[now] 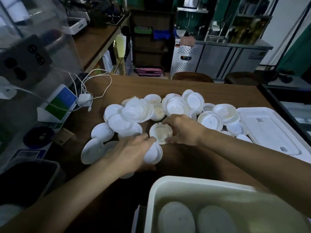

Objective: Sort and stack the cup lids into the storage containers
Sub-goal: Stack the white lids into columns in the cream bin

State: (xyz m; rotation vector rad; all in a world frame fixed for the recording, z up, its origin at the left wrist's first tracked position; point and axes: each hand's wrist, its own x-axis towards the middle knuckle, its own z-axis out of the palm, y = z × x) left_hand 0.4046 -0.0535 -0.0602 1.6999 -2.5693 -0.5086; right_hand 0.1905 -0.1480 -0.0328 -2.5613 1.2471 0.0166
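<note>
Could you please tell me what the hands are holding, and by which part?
One cup lid, gripped at opposite rim edges by the left hand and right hand.

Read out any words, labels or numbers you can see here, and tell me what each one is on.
No text here is legible.
Print on the blue and green card: blurred.
Print on the blue sign with a code pattern: blurred.
The sticker on the steel fridge: too small.

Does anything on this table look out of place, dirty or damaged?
Yes. The lids lie in a loose, overlapping heap on the table, some face up and some face down, not stacked. The middle lid between the left hand and right hand looks yellowish inside, unlike the whiter ones. No breakage is visible.
</note>
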